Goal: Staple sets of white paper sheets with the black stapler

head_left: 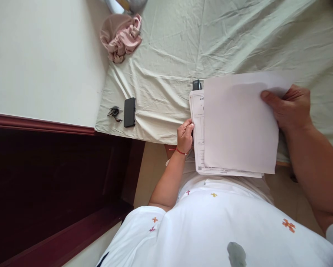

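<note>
A stack of printed papers [199, 133] is gripped at its left edge by my left hand [185, 136], thumb on top and fingers curled under. Over that stack lies a blank white sheet [240, 124], shifted to the right so that a strip of print shows along the left and bottom. My right hand [291, 107] pinches the sheet near its upper right corner, with the thumb on its face. Whether the right fingers hold more than one sheet is hidden. Behind the papers' top left corner a small black object [196, 85] peeks out.
A pale green cloth [166, 59] covers the table. To the left lie a black phone [129, 112] and a bunch of keys [115, 112]. A crumpled pink cloth [121, 37] sits farther back, beside a shiny metal object [127, 5]. A white wall [41, 55] borders the left.
</note>
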`<action>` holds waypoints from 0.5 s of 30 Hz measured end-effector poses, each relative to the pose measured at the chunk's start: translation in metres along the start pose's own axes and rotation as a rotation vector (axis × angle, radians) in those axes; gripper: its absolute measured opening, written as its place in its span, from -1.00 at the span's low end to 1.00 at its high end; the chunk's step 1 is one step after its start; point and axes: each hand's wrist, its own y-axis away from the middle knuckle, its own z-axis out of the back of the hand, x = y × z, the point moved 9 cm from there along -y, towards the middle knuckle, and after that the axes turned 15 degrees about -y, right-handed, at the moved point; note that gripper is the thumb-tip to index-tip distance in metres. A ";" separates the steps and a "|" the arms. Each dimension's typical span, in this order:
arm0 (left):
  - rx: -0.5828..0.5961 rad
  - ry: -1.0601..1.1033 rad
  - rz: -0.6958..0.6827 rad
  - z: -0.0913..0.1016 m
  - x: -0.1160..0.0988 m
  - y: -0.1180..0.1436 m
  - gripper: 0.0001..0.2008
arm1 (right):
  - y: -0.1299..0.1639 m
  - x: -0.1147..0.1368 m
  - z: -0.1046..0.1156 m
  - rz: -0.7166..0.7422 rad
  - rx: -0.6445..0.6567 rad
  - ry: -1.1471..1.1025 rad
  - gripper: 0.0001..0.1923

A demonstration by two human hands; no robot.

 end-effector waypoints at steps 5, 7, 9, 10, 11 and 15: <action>0.005 0.010 0.006 0.000 0.002 0.000 -0.73 | 0.002 -0.001 0.000 -0.029 -0.010 -0.026 -0.46; 0.015 0.040 0.009 -0.001 0.004 0.000 -0.73 | 0.002 -0.002 0.000 -0.032 -0.011 -0.032 -0.47; 0.017 0.058 0.013 -0.001 0.005 0.000 -0.73 | 0.001 -0.002 0.000 -0.032 -0.008 -0.033 -0.47; 0.013 0.061 0.016 -0.001 0.006 0.000 -0.73 | 0.001 -0.003 0.000 -0.032 -0.006 -0.031 -0.48; 0.008 0.063 0.018 0.000 0.007 0.000 -0.73 | 0.002 -0.003 0.000 -0.032 -0.005 -0.030 -0.48; 0.008 0.103 0.028 -0.001 0.006 0.001 -0.74 | 0.002 -0.005 -0.001 -0.042 0.007 -0.031 -0.50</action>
